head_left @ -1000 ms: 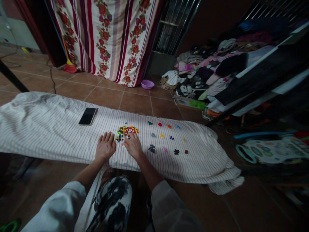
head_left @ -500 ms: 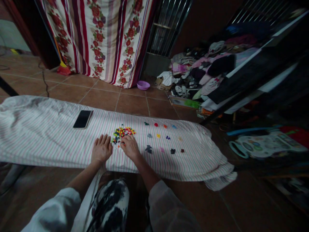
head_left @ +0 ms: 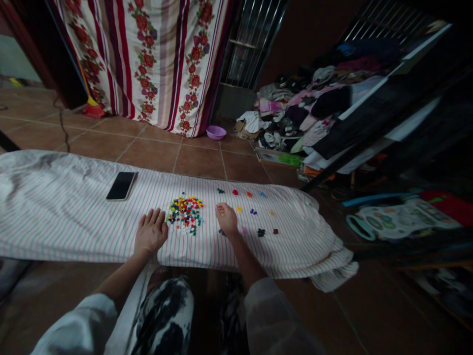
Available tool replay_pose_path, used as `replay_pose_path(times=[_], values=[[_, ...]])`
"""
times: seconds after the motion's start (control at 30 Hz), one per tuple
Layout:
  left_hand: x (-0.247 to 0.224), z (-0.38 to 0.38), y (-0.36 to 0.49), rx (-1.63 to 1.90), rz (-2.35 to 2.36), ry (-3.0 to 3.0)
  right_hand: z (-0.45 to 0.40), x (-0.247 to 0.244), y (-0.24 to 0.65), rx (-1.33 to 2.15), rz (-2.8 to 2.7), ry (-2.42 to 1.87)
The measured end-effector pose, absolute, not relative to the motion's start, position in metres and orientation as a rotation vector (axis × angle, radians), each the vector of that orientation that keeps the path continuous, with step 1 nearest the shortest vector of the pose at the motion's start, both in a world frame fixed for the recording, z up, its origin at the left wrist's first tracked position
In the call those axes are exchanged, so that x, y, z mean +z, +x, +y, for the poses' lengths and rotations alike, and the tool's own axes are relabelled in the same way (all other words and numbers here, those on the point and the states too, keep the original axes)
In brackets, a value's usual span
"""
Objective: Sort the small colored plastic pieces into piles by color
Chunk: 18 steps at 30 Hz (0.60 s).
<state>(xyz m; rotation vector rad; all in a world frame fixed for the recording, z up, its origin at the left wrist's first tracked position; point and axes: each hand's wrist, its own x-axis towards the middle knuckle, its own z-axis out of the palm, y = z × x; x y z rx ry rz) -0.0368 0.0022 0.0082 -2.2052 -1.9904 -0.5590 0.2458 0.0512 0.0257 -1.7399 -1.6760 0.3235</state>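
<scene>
My left hand point(head_left: 151, 230) lies flat on the striped cloth, fingers stretched, beside a mixed pile of small colourful pieces point(head_left: 185, 212). To the right of that pile is my right hand point(head_left: 227, 218), its fingers pinched together; whatever is between them is too small to make out. It covers the grey cluster and part of a dark grey cluster point(head_left: 222, 232). Small groups sorted by colour sit around it: green point(head_left: 220, 191), red point(head_left: 235, 192), orange point(head_left: 249, 194), blue point(head_left: 262, 194), yellow point(head_left: 239, 209), purple point(head_left: 253, 212), pink point(head_left: 244, 230), black point(head_left: 261, 232) and brown point(head_left: 275, 231).
The striped cloth point(head_left: 81, 217) covers a long low surface, with a phone point(head_left: 121, 186) on its left part. Beyond it are a purple basin point(head_left: 216, 132), a flowered curtain point(head_left: 166, 64) and heaped clothes point(head_left: 291, 108). A dark slanting bar point(head_left: 332, 170) stands at the right.
My right hand has moved right from the mixed pile to the sorted groups, uncovering the pile's right side. My left hand stays flat. The view has shifted slightly.
</scene>
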Motion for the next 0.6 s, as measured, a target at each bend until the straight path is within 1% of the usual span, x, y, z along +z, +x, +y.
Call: replay_pose_path(times=[0.27, 0.6], values=[[0.008, 0.002, -0.036, -0.631, -1.997, -2.215, 0.056, 0.021, 0.293, 0.229, -1.41, -2.03], [0.009, 0.003, -0.037, -0.565, -2.004, -2.232, 0.067, 0.008, 0.293, 0.249, -1.466, -2.08]])
